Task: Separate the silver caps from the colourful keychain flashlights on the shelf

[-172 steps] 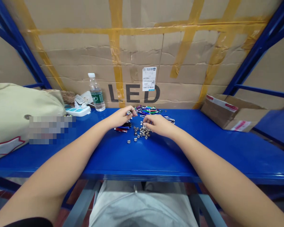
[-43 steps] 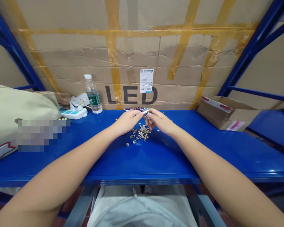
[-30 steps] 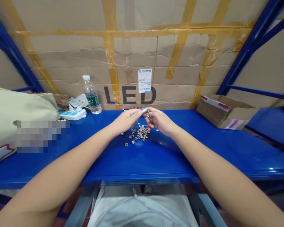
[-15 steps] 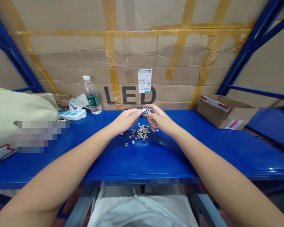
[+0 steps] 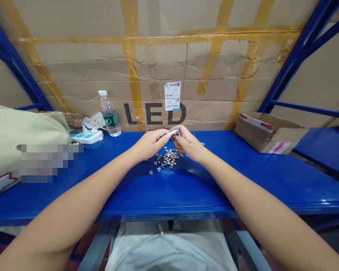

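My left hand [image 5: 150, 143] is closed around a slim silver tube-shaped piece [image 5: 173, 133], pen-like, pointing to the right. At the tube's right end, my right hand [image 5: 190, 146] has its fingers pinched together, with a small shiny metal bit showing between them. What exactly the right fingers grip is too small to name. Just below the hands, a loose heap of small round silver button cells [image 5: 169, 158] lies on the blue tabletop [image 5: 169, 192]. Behind the hands, some colourful slim items are mostly hidden.
At the back left stand a water bottle [image 5: 110, 116] and a white power strip [image 5: 89, 136] with plugs. A pale green bag [image 5: 25, 131] fills the left side. An open cardboard box [image 5: 267, 133] sits at the right. A large taped carton [image 5: 158, 67] walls off the back.
My right hand has shifted slightly left, so its fingers are closer to the tube's end. The tube has moved a little to the right.
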`<state>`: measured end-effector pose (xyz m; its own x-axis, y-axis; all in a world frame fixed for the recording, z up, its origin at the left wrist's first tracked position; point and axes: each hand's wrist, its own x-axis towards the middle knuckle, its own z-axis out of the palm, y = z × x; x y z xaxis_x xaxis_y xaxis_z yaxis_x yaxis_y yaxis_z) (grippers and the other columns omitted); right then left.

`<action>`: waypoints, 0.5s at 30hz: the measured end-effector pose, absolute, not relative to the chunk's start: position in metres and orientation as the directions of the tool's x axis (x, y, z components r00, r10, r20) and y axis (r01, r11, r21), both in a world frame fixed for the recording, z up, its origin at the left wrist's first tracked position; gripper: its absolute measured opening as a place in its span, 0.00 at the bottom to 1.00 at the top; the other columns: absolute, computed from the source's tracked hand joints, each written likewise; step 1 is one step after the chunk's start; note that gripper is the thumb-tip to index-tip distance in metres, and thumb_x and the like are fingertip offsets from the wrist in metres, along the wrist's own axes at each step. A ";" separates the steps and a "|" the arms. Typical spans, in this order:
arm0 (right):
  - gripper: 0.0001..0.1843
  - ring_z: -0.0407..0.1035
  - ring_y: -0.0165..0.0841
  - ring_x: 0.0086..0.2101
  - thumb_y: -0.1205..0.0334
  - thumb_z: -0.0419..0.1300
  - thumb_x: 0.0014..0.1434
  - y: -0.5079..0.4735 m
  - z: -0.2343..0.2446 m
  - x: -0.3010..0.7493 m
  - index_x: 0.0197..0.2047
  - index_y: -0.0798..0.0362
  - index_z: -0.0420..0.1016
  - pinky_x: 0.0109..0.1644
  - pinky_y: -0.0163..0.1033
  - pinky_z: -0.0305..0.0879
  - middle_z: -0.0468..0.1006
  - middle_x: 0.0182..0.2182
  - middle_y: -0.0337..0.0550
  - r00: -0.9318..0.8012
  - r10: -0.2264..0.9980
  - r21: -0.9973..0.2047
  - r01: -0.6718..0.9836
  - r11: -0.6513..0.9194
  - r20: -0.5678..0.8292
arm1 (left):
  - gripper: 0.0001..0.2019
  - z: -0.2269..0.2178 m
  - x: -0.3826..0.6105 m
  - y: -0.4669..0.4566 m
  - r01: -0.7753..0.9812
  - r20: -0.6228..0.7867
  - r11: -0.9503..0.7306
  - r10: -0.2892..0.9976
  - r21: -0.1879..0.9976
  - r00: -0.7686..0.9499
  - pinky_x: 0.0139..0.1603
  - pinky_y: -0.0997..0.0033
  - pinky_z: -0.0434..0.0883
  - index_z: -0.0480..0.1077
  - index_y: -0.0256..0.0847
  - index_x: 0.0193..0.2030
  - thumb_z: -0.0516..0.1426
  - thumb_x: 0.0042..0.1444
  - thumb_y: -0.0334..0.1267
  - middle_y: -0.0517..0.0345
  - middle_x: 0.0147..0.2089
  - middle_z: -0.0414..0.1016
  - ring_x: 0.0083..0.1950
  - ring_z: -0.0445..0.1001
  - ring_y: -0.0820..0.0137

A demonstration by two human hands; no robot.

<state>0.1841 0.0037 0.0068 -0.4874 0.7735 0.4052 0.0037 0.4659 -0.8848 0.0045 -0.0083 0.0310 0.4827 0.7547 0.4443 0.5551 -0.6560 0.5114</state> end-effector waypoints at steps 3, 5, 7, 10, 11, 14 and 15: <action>0.05 0.49 0.25 0.16 0.66 0.46 0.64 0.004 0.009 0.186 0.43 0.47 0.57 0.19 0.31 0.53 0.53 0.17 0.27 -0.479 0.778 -0.887 -0.004 0.462 0.407 | 0.15 0.035 0.004 -0.012 0.595 0.481 -0.691 0.719 0.411 0.502 0.31 0.73 0.60 0.72 0.38 0.44 0.47 0.65 0.42 0.60 0.29 0.70 0.29 0.65 0.73; 0.06 0.48 0.25 0.16 0.66 0.46 0.63 0.004 0.011 0.188 0.43 0.48 0.58 0.19 0.31 0.53 0.51 0.17 0.27 -0.488 0.778 -0.900 -0.038 0.435 0.396 | 0.15 0.036 0.003 -0.012 0.594 0.488 -0.688 0.720 0.416 0.493 0.31 0.73 0.60 0.72 0.39 0.44 0.47 0.65 0.42 0.60 0.29 0.71 0.29 0.66 0.73; 0.06 0.48 0.25 0.16 0.66 0.46 0.62 0.005 0.012 0.191 0.43 0.48 0.58 0.19 0.32 0.53 0.51 0.18 0.27 -0.482 0.780 -0.905 -0.074 0.418 0.400 | 0.15 0.035 0.002 -0.011 0.595 0.491 -0.686 0.722 0.418 0.488 0.30 0.73 0.61 0.72 0.39 0.45 0.47 0.65 0.42 0.60 0.28 0.71 0.28 0.66 0.73; 0.07 0.48 0.25 0.16 0.64 0.48 0.62 0.005 0.011 0.192 0.45 0.48 0.58 0.19 0.32 0.53 0.52 0.19 0.27 -0.462 0.779 -0.892 -0.067 0.447 0.425 | 0.15 0.033 0.001 -0.008 0.587 0.498 -0.699 0.710 0.409 0.498 0.32 0.73 0.62 0.72 0.38 0.45 0.47 0.65 0.42 0.59 0.30 0.73 0.30 0.68 0.73; 0.08 0.48 0.25 0.16 0.64 0.48 0.62 0.006 0.010 0.192 0.46 0.48 0.58 0.19 0.32 0.53 0.52 0.19 0.27 -0.464 0.777 -0.886 -0.038 0.463 0.426 | 0.15 0.033 0.001 -0.008 0.581 0.504 -0.706 0.702 0.405 0.503 0.33 0.73 0.63 0.72 0.38 0.45 0.47 0.65 0.42 0.58 0.32 0.74 0.31 0.68 0.72; 0.09 0.50 0.27 0.17 0.63 0.47 0.63 0.006 0.009 0.192 0.47 0.48 0.59 0.21 0.33 0.53 0.54 0.19 0.28 -0.488 0.765 -0.859 0.059 0.509 0.420 | 0.15 0.031 0.001 -0.007 0.575 0.513 -0.717 0.690 0.394 0.510 0.34 0.73 0.63 0.72 0.38 0.45 0.47 0.65 0.42 0.59 0.33 0.74 0.32 0.69 0.72; 0.09 0.52 0.27 0.18 0.63 0.47 0.63 0.006 0.009 0.192 0.47 0.48 0.59 0.22 0.34 0.54 0.56 0.20 0.30 -0.493 0.758 -0.844 0.084 0.530 0.427 | 0.15 0.031 0.001 -0.007 0.577 0.513 -0.718 0.690 0.391 0.511 0.34 0.73 0.63 0.72 0.39 0.45 0.47 0.65 0.42 0.59 0.32 0.74 0.32 0.69 0.72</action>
<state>0.1923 0.0060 0.0088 -0.4931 0.7577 0.4275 0.0836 0.5304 -0.8436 0.0007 -0.0072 0.0310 0.5107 0.6896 0.5135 0.5765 -0.7177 0.3905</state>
